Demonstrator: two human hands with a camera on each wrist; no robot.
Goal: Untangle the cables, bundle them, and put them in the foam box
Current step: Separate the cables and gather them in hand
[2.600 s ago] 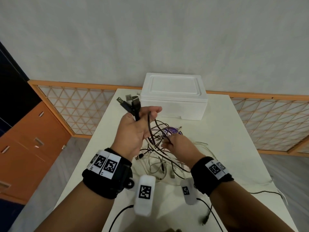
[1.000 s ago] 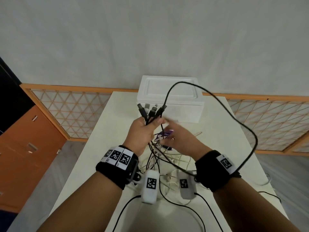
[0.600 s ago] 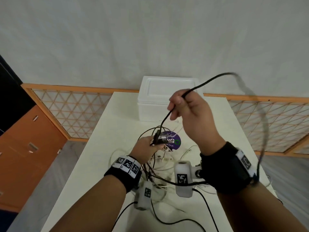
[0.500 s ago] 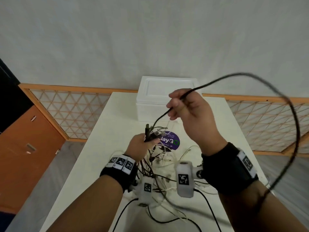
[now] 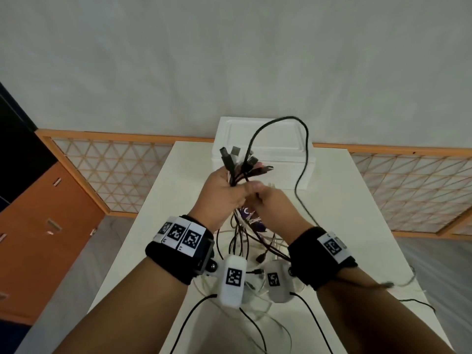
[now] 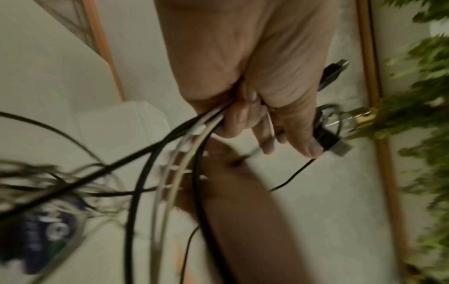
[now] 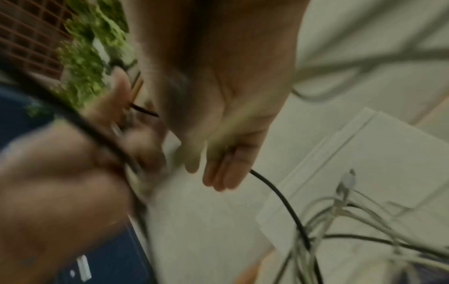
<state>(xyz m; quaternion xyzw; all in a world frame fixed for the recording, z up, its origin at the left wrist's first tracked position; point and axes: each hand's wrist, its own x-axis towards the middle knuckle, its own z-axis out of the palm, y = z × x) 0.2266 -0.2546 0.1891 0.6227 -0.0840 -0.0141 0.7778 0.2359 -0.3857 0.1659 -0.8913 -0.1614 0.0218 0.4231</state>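
Note:
My left hand is raised over the table and grips a bundle of cable ends, their black and silver plugs sticking up past the fingers. My right hand is right against it, pinching a black cable that loops up in front of the white foam box and falls back to the table. The same cable leaves my right fingers in the blurred right wrist view. The foam box stands at the table's far end with its lid on. More black and white cables hang in a tangle below both hands.
The white table runs away from me, with a purple round disc under the tangle. Loose cable ends trail to the right edge. A wooden lattice screen and an orange cabinet stand to the left.
My right hand came down from holding the black cable high and now meets the left hand. The left hand rose with the plug bundle. The cable's loop is smaller and hangs before the box.

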